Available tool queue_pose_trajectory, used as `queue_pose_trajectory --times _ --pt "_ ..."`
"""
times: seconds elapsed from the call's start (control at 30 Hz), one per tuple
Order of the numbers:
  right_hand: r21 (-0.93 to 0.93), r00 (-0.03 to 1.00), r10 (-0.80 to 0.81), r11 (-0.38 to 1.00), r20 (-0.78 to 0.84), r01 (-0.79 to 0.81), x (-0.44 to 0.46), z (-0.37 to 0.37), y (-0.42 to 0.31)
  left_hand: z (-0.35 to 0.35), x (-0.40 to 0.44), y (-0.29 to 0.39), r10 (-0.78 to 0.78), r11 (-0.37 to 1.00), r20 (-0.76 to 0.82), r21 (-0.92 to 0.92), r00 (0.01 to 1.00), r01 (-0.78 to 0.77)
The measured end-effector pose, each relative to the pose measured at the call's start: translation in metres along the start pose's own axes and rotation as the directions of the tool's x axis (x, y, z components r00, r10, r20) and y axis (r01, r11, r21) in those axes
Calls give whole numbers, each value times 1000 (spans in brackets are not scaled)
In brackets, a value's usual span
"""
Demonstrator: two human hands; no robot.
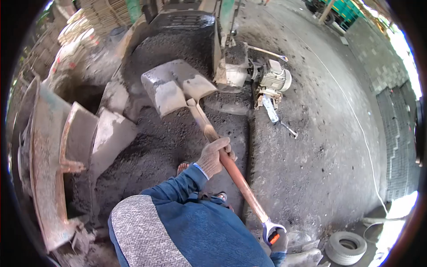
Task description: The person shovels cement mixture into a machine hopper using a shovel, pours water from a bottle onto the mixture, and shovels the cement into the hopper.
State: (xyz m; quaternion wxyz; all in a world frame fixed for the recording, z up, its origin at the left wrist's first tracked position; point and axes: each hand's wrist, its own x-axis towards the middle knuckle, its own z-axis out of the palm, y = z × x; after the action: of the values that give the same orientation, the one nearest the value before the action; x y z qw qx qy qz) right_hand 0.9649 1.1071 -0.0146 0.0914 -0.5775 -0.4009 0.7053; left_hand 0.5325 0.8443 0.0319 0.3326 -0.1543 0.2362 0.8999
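1. The left hand (214, 156), in a knitted glove, is closed around the shovel's shaft (240, 182), near the blade end.
2. The right hand (280, 244), also gloved, is at the D-shaped grip (267, 226) and appears to be curled around it; its fingers are partly hidden.
3. The shovel lies diagonally in front of the body, with its broad blade (162, 80) above the dark, loose material (173, 49).
4. I judge that a wide swing to the left could strike the metal plates (49, 155), and one to the right the electric motor (275, 81), because both stand near the blade.
5. The footing could also slip, since the ground is loose and crumbly; the toes of one foot (183, 167) are bare, so a dropped blade could hurt them.
6. The shaft is reddish-brown and rounded, worn paler in places; the blade is flat, grey and patched with dry dust.
7. The plates are curved and rusty at the edges. The motor has a ribbed casing, with a clear plastic bottle (269, 109) just beside it.
8. Farther out are a round, dusty tyre (331, 249) and stacked grey blocks (393, 133).
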Motion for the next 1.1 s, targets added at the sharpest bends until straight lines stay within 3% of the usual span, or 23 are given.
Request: queue_pose_trajectory --times 0.13,0.33,0.5,0.63,0.67,0.73,0.77,0.83,0.87,0.93,0.97,1.0,1.03,1.07,1.1 --pt "-21 993 -55 998 -101 53 -33 30 23 -26 36 48 -162 987 -18 20 987 162" --pt "-25 957 -81 997 -279 77 -79 150 54 -45 72 156 -226 968 -128 81 966 237" --pt "14 955 -117 992 -274 126 -106 256 73 -47 122 231 -259 948 -134 152 956 278" --pt "103 970 -189 973 -153 206 -105 368 71 -52 187 294 -152 962 5 229 988 147" --pt "196 979 -128 968 -159 158 -116 411 53 -56 209 311 -106 955 48 283 993 89" --pt "359 981 -193 917 10 177 -108 462 48 -42 240 351 -58 952 58 304 997 37" --pt "274 973 -230 938 33 213 -127 499 25 -47 266 370 10 918 103 393 995 -50" --pt "357 950 -286 906 125 226 -114 524 40 -34 293 405 123 902 105 403 987 -155" --pt "357 930 -326 900 172 249 -114 533 39 -33 308 417 174 903 51 389 983 -180" --pt "177 915 -321 942 243 284 -139 525 14 -21 300 421 244 894 -22 393 970 -216" --pt "228 944 -318 929 86 293 -113 500 31 -14 268 400 284 814 116 496 952 -303" --pt "288 949 -314 910 9 299 -114 482 24 -16 257 380 190 858 81 471 978 -206" --pt "222 946 -314 920 -79 324 -105 453 27 -6 219 353 157 874 77 453 985 -175" --pt "190 950 -278 934 -144 302 -98 424 37 -13 201 328 30 940 19 340 999 -35" --pt "15 908 -364 927 -207 375 -58 364 81 -19 176 303 -48 943 58 331 997 26"
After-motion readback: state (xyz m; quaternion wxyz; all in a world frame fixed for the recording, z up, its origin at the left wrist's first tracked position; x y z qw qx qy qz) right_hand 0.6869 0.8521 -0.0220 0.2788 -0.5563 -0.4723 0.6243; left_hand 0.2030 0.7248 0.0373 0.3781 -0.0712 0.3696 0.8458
